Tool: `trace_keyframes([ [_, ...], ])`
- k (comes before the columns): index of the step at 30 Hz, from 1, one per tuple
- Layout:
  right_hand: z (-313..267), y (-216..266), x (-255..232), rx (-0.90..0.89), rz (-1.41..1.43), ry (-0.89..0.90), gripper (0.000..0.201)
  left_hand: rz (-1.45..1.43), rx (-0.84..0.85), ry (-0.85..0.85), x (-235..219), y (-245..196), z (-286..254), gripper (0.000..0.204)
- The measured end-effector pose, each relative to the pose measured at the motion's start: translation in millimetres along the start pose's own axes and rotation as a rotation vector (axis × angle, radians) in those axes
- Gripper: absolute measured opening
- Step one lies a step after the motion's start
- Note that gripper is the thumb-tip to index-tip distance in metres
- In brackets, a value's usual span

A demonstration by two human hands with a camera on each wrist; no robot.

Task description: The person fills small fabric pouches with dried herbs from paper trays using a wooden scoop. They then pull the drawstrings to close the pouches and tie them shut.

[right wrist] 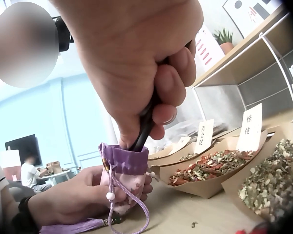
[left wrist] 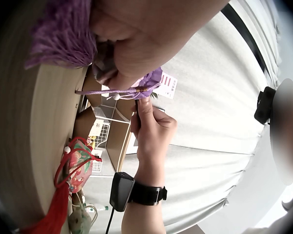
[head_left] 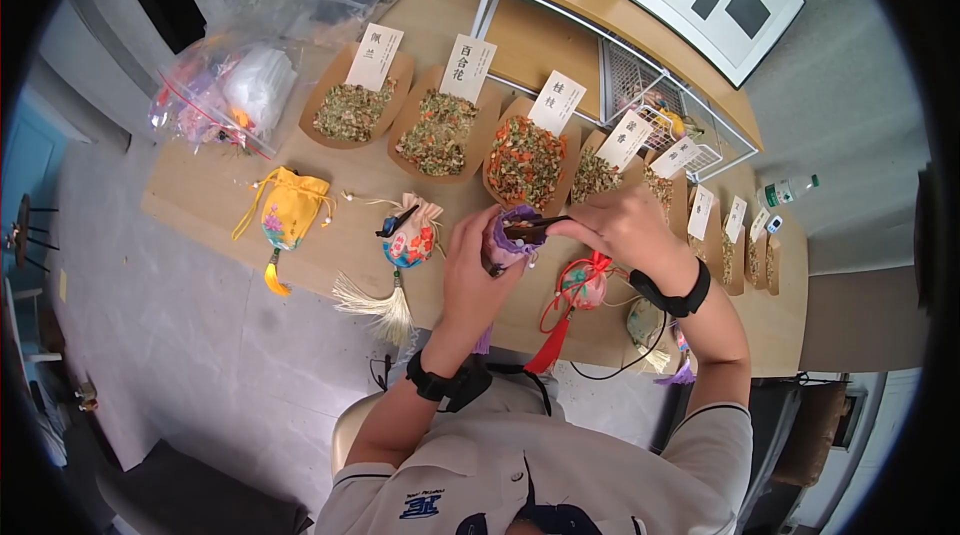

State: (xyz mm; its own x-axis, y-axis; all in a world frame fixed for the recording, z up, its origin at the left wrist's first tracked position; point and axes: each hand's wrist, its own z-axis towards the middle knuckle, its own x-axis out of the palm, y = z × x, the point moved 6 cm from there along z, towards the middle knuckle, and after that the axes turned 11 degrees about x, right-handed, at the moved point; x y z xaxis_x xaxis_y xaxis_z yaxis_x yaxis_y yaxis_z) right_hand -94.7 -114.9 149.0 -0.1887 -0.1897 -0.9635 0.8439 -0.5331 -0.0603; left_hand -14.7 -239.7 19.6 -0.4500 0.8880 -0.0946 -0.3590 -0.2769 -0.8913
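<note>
A small purple and pink drawstring pouch (right wrist: 126,161) is upright in my left hand (head_left: 472,265), its purple mouth gathered open at the top. The fingers wrap round its lower body, and a purple tassel (left wrist: 63,34) hangs from it. My right hand (head_left: 630,223) grips a dark scoop (right wrist: 145,127) from above, its lower end down inside the pouch mouth. What lies deeper in the pouch is hidden. Just below the right hand, in the head view, a red-corded floral pouch (head_left: 583,285) lies on the table.
Paper trays of dried herbs with labels line the table (head_left: 215,175), the orange-flecked one (head_left: 525,160) nearest my hands. A yellow pouch (head_left: 292,210) and a pink-blue pouch (head_left: 408,235) lie left. Behind stand a shelf (head_left: 560,35), plastic bags (head_left: 235,95) and a bottle (head_left: 788,191).
</note>
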Motion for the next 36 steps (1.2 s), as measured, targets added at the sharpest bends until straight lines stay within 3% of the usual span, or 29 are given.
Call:
trace_keyframes([
  [7,8,2,-11,0.011,0.002,0.086,0.04,0.025,0.01,0.012,-1,-2,0,0.07],
  [10,10,-14,-21,0.029,0.079,0.123,0.038,0.022,0.004,0.004,-1,0,0,0.071],
  [13,10,-46,-9,0.171,0.132,0.143,0.036,0.027,-0.005,0.011,-1,0,0,0.07],
  [14,12,-52,-6,0.187,0.163,0.05,0.036,0.024,-0.007,0.015,0,-1,0,0.07],
  [17,10,-60,21,0.154,-0.034,0.03,0.036,0.016,-0.008,0.021,-1,-1,0,0.069],
  [24,17,-31,33,0.055,-0.11,-0.011,0.036,0.008,-0.028,0.033,0,-2,0,0.069],
  [30,15,-36,37,0.025,-0.154,-0.053,0.033,0.002,-0.008,0.025,1,-1,0,0.068],
  [36,19,-40,42,0.083,-0.197,-0.013,0.038,0.011,-0.005,0.028,1,0,0,0.068],
])
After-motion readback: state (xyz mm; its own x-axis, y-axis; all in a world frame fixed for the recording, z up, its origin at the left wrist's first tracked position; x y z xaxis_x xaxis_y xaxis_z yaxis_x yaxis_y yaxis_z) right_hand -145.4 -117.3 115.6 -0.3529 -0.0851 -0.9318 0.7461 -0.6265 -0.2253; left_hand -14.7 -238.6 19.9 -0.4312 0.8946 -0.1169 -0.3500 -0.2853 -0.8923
